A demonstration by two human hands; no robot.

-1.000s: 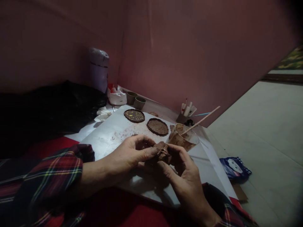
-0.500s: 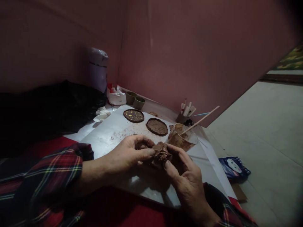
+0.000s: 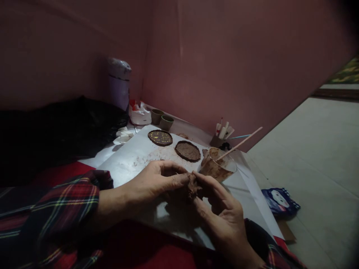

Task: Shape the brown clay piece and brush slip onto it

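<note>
A lump of brown, clay-like dough [image 3: 193,186] with a rough, craggy surface is held between my two hands above the white sheet [image 3: 127,157]. My left hand [image 3: 159,181] pinches its left side with thumb and fingers. On the other side, my right hand [image 3: 221,209] grips it between thumb and forefinger. Just beyond the hands stands a clear cup [image 3: 214,168] smeared with brown, a wooden stick [image 3: 241,142] leaning in it. Farther back lie a plain brown disc [image 3: 187,151] with a raised rim and a brown disc with yellow dots [image 3: 160,138].
Two dark cups [image 3: 166,122] and a white packet [image 3: 140,114] stand at the back near a purple bottle [image 3: 119,87]. Black plastic [image 3: 61,130] covers the left side. A holder with pens [image 3: 223,132] is behind the clear cup. A blue packet [image 3: 280,201] lies on the floor.
The lump has been turned and now shows a narrower side, with less of it visible between my fingers. The whole view has shifted slightly.
</note>
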